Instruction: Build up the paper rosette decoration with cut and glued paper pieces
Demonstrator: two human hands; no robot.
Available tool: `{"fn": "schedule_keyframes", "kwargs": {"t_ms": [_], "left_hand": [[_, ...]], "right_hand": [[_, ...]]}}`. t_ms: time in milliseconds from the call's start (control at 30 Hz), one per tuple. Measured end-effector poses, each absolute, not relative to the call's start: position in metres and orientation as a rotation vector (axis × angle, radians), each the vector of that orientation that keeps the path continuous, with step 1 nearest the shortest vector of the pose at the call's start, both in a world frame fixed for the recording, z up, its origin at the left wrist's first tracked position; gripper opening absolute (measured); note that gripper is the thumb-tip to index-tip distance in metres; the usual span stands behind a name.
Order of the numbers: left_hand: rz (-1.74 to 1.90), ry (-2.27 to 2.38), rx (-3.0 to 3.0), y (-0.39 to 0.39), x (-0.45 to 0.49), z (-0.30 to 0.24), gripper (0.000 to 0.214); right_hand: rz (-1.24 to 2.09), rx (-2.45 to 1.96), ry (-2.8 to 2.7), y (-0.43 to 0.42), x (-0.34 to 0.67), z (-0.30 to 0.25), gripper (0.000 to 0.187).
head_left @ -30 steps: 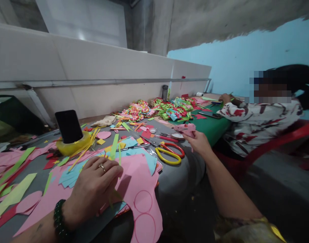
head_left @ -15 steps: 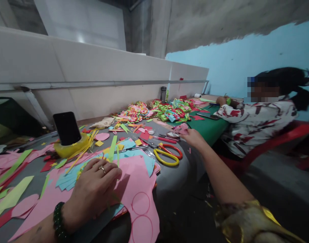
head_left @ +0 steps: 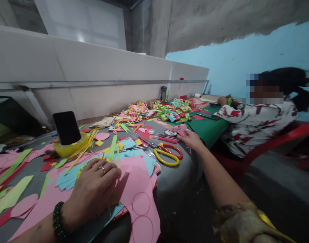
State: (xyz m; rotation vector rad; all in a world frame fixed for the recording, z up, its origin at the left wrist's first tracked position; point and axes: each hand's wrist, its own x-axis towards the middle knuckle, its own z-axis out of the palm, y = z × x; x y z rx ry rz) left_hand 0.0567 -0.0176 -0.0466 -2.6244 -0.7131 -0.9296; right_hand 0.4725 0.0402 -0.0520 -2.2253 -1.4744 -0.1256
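Note:
My left hand [head_left: 97, 185], with a ring and a dark green bead bracelet, rests over the pink paper sheet [head_left: 140, 175] with drawn circles. Its fingers are curled inward, and what they hold is hidden; thin green slivers show below them. My right hand [head_left: 191, 140] reaches toward the table's right edge, closed on a crumpled piece of pink paper [head_left: 180, 130]. Just left of it lie a roll of tape [head_left: 171, 133] and a pink-red pen [head_left: 164, 139]. Scissors [head_left: 167, 162] with one yellow and one red handle lie between my hands, near blue paper pieces [head_left: 64, 182].
A phone [head_left: 66, 128] leans in a yellow tape roll [head_left: 71, 147]. Colourful folded paper heaps [head_left: 136, 111] lie along the back, near a dark bottle [head_left: 163, 94]. A co-worker in a patterned shirt [head_left: 263, 125] sits at right on a red chair [head_left: 273, 148], beside a green-covered table [head_left: 207, 126].
My right hand has shifted slightly left and turned a little, with the pink paper spreading further left. My left hand stays in almost the same place.

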Motion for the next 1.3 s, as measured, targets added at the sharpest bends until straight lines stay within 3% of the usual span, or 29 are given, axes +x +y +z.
{"fn": "schedule_keyframes", "kwargs": {"t_ms": [100,233,433,500,600,733,833,1000,1300], "left_hand": [[-0.96,-0.719,-2.603,-0.018,0.057,-0.045,0.017],[-1.055,-0.742,-2.465,-0.021,0.057,-0.038,0.013],[-1.134,-0.775,-2.349,-0.029,0.057,-0.028,0.013],[-1.141,-0.787,-2.36,-0.031,0.057,-0.026,0.013],[-1.127,-0.799,-2.363,-0.033,0.058,-0.026,0.012],[-1.14,-0.813,-2.429,-0.036,0.058,-0.029,0.013],[-1.433,-1.043,-2.694,-0.036,0.058,-0.028,0.019],[-2.252,-1.912,-3.087,-0.028,0.063,-0.025,0.03],[-2.743,-2.293,-3.048,-0.023,0.064,-0.029,0.02]], "right_hand": [[-0.132,-2.202,-1.452,0.024,0.472,-0.042,0.039],[-0.428,-2.02,-1.19,-0.014,0.437,-0.028,0.037],[0.153,-1.121,-1.779,-0.06,0.308,-0.035,0.019],[0.227,-0.9,-1.927,-0.061,0.272,-0.04,0.03],[0.161,-0.713,-2.005,-0.053,0.243,-0.044,0.033],[-0.016,-0.593,-1.95,-0.04,0.237,-0.042,0.016],[-0.001,-0.596,-1.908,-0.041,0.243,-0.038,0.014],[0.071,-0.586,-1.928,-0.048,0.248,-0.036,0.017],[0.141,-0.491,-2.027,-0.045,0.244,-0.038,0.012]]}}
